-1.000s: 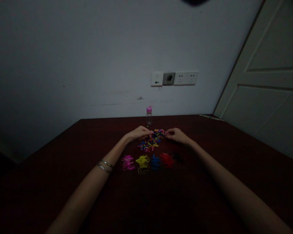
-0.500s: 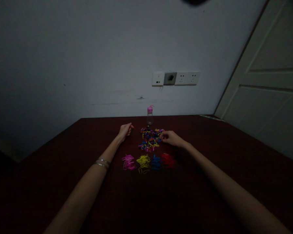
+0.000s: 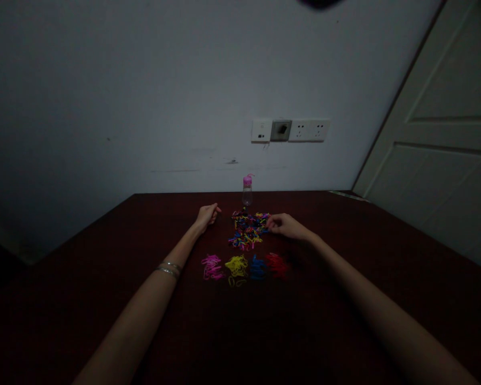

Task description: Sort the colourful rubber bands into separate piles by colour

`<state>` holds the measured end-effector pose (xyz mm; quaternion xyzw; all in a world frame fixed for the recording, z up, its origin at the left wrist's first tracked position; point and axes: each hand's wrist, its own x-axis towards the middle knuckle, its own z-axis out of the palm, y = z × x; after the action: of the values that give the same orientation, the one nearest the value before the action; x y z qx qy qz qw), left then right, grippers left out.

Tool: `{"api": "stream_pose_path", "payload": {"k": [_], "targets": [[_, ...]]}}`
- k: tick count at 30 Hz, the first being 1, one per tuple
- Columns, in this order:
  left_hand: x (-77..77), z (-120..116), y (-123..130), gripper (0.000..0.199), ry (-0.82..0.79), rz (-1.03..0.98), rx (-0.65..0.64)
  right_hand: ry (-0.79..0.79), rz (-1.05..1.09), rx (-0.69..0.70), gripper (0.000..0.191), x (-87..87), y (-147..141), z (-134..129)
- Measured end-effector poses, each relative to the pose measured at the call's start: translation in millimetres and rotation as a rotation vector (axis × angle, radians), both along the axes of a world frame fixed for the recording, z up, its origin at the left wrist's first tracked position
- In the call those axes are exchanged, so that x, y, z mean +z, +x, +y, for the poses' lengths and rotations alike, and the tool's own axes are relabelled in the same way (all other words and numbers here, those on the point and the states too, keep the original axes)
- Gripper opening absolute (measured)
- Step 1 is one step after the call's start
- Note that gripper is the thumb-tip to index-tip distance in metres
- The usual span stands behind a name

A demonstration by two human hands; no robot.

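The mixed pile [image 3: 246, 239], made up of small pink, yellow, blue, red and dark loops, lies toward the far middle of the table [image 3: 172, 208], directly ahead of you. Your right hand [image 3: 287, 225] is at its right edge, fingertips drawn together against the outermost loops; whether they pinch one, you cannot tell from this view. Your left hand [image 3: 207, 216] rests to the left of the pile, apart from it, with the fingers curled closed in a loose fist; whether a loop is hidden inside cannot be told.

On the near side of the mixed pile, a row of single-colour groups runs from your left to your right: the pink pile [image 3: 212, 267], the yellow pile [image 3: 236, 266], the blue pile [image 3: 258, 268] and the red pile [image 3: 276, 266]. Two yellow loops [image 3: 231, 282] lie just nearer to you than the yellow pile. The surface to the right of the red is too dark to read.

Beyond the mixed pile, a clear bottle [image 3: 247, 196] with a pink cap stands upright near the wall [image 3: 144, 96]. Bracelets [image 3: 169, 269] circle your left forearm. Sockets [image 3: 308, 130] are set in the wall above; a panelled door [image 3: 441, 133] stands at right.
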<state>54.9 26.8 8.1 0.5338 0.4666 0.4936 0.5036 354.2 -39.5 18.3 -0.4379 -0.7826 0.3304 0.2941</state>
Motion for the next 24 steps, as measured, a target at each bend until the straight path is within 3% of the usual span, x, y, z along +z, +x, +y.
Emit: {"api": "stream_pose_path", "payload": {"k": [10,16,24], "targets": [[1.4,-2.1,2.0,0.032,-0.005,0.003,0.003,-0.218,0.087,0.008,0.014,19.1,3.1,-10.0],[0.5,-0.4,2.6,0.03,-0.005,0.042,-0.001,-0.332,-0.011,0.219,0.017,35.4,-17.1,-29.2],[3.3,-6.7,9.2,0.029,0.071,0.244,-0.029,-0.415,-0.139,0.45,0.021,34.3,-45.4,-44.0]]}}
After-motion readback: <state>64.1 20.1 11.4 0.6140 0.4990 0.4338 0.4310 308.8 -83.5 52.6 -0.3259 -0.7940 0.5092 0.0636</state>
